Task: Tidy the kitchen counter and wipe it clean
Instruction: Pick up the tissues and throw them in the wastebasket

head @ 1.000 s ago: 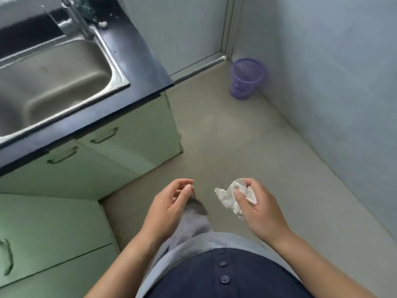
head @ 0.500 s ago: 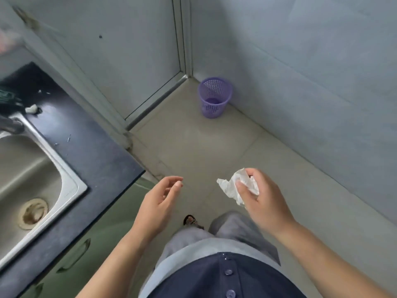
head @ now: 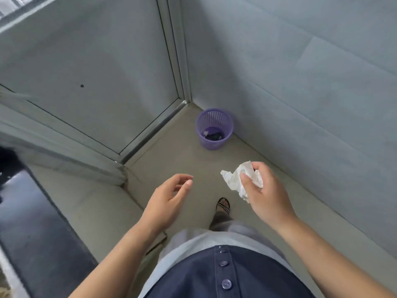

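Right hand (head: 266, 196): is gripping the crumpled tissue (head: 234, 179), with the thumb and curled fingers clamping it above the floor (head: 182, 160).
Tissue: is sticking out left of the thumb, in the air, well apart from the counter (head: 32, 222).
Left hand (head: 167, 198): is holding nothing, its fingers loosely curled and apart.
Purple basket (head: 211, 145): is standing in the floor's far corner, dark scraps lying inside.
Counter: is showing its dark edge at the lower left.

Two hands, left (head: 165, 201) and right (head: 268, 196) — one tissue (head: 234, 179), one basket (head: 212, 144), one sandal (head: 223, 206)
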The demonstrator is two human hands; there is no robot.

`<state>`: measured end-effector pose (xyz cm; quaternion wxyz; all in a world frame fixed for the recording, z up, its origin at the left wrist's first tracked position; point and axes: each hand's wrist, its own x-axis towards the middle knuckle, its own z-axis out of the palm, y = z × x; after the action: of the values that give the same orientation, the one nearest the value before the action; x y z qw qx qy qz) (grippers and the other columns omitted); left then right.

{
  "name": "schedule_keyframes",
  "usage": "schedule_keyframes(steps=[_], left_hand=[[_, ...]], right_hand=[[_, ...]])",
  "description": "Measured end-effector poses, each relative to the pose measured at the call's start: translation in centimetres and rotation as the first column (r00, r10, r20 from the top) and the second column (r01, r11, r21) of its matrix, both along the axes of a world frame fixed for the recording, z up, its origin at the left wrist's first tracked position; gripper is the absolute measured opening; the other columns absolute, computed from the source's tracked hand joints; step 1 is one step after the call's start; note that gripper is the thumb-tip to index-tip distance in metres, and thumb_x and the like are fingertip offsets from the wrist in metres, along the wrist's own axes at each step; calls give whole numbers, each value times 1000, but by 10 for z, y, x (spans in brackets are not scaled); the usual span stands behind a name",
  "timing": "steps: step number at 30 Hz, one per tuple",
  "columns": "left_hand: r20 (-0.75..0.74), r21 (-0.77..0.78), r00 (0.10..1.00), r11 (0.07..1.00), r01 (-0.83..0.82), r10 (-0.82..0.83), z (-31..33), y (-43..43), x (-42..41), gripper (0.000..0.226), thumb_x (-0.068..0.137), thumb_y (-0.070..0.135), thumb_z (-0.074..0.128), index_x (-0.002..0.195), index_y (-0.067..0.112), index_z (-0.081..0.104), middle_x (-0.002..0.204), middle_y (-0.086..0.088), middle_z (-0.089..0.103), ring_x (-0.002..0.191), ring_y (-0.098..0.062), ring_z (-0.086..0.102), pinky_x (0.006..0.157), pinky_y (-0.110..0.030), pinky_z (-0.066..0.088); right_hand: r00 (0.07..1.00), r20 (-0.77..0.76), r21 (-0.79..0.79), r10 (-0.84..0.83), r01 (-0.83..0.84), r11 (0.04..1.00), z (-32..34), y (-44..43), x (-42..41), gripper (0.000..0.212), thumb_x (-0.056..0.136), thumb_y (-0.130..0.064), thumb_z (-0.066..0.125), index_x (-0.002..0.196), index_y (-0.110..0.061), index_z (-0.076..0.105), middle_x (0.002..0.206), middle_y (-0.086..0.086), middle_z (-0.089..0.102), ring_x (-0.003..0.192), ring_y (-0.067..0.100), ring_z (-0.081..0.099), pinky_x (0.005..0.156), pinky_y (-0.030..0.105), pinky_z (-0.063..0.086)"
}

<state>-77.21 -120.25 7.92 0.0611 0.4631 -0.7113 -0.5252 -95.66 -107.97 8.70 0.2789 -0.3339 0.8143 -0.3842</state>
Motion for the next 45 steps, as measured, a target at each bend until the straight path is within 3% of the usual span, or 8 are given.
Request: schedule_keyframes(steps=[11, 19, 24, 28, 32, 37, 41, 45], left_hand=[[10, 27, 999, 998, -48, 47, -11, -141, -112, 13, 92, 31, 50, 97, 35, 62, 98, 16, 68, 92, 7, 59, 72, -3, 39], [81, -83, 970, 968, 236, -230, -28, -313, -201, 19, 92, 37, 47, 106, 31, 59, 99, 18, 63, 94, 6, 54, 78, -11, 41], [121, -79, 965, 967, 241, -231, -64, -394, -262, 22, 93, 37, 46, 107, 26, 60, 98, 14, 62, 92, -4, 57, 78, -19, 44], [160, -19, 966, 978, 207, -201, -145, -427, -294, 21, 93, 35, 47, 103, 23, 61, 100, 8, 65, 92, -11, 59, 82, -28, 46], [352, 84, 883, 951, 299, -309, -269, -450, -306, 25, 92, 29, 51, 105, 11, 62, 107, -8, 66, 97, -24, 59, 82, -30, 45], [479, 87, 836, 962, 260, -269, -410, -463, -300, 31, 91, 33, 48, 116, 17, 57, 118, -10, 60, 104, -26, 56, 86, -30, 45], [477, -20, 839, 951, 309, -263, -499, -454, -307, 46, 93, 38, 44, 136, 23, 39, 130, -12, 48, 111, -28, 52, 87, -35, 45], [431, 31, 860, 957, 288, -273, -569, -439, -316, 64, 89, 47, 38, 144, 17, 24, 134, -16, 44, 116, -31, 50, 91, -42, 45]], right_hand=[[997, 70, 90, 43, -49, 995, -24, -141, -109, 8, 90, -26, 55, 97, -28, 53, 98, -10, 61, 90, -3, 54, 68, 4, 37], [990, 124, 95, -61, 50, 994, -34, -307, -182, 9, 89, -29, 50, 97, -27, 53, 97, -6, 61, 89, 11, 58, 69, 27, 45], [967, 183, 138, -177, 153, 979, -69, -381, -220, 10, 87, -27, 52, 97, -28, 53, 96, -6, 62, 87, 7, 58, 62, 21, 43], [960, 185, 210, -209, 170, 963, -137, -411, -248, 12, 85, -25, 53, 97, -27, 53, 97, -7, 61, 87, 5, 56, 59, 21, 40], [985, 131, 311, -113, 68, 948, -247, -429, -265, 21, 85, -22, 56, 106, -19, 53, 106, -2, 58, 93, 16, 52, 70, 27, 37], [994, 110, 411, -18, -29, 911, -383, -445, -273, 31, 86, -22, 59, 115, -13, 53, 110, 0, 55, 92, 13, 48, 67, 19, 28], [993, 119, 407, 8, -56, 912, -482, -448, -274, 29, 84, -16, 61, 110, -9, 54, 104, 3, 55, 88, 15, 48, 62, 17, 26], [992, 123, 426, -8, -45, 904, -555, -443, -274, 33, 86, -20, 61, 116, -11, 51, 113, 3, 54, 94, 10, 45, 71, 15, 30]])
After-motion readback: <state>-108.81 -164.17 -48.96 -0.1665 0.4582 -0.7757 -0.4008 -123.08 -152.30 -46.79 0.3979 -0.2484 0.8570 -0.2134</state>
